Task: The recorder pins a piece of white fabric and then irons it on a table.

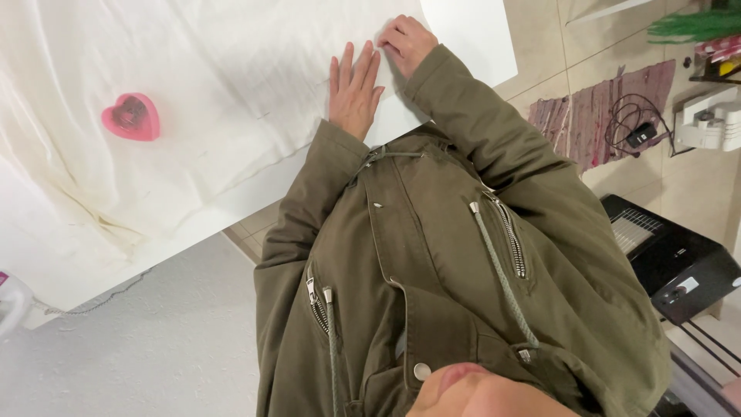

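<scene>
Both hands lie on the cloth (193,85) that covers the worktop (471,38), close beside each other but not touching. My left hand (353,91) is pressed flat, palm down, its fingers straight and held close together, holding nothing; it just rests on the fabric near the cloth's edge. My right hand (407,40) sits just beyond and to the right of the left, its fingers curled under; it seems to pinch the cloth's edge there, though I cannot tell for certain whether fabric is caught between the fingertips. From the hands the cloth spreads away to the left, pale cream and lightly creased, draped over the worktop's near edge in soft folds. Well to the left of the left hand, a pink heart-shaped box (131,116) sits on the cloth, translucent, with something dark inside that I cannot make out. Both arms wear olive jacket sleeves (471,116), and the jacket's front, with its metal zips and drawcords, fills the view below the hands. Off to the right of the right hand, down on the tiled floor, lie a striped rug (594,116) with a black cable (637,123) coiled on it, and nearer me a black heater (671,259) with a grille.
</scene>
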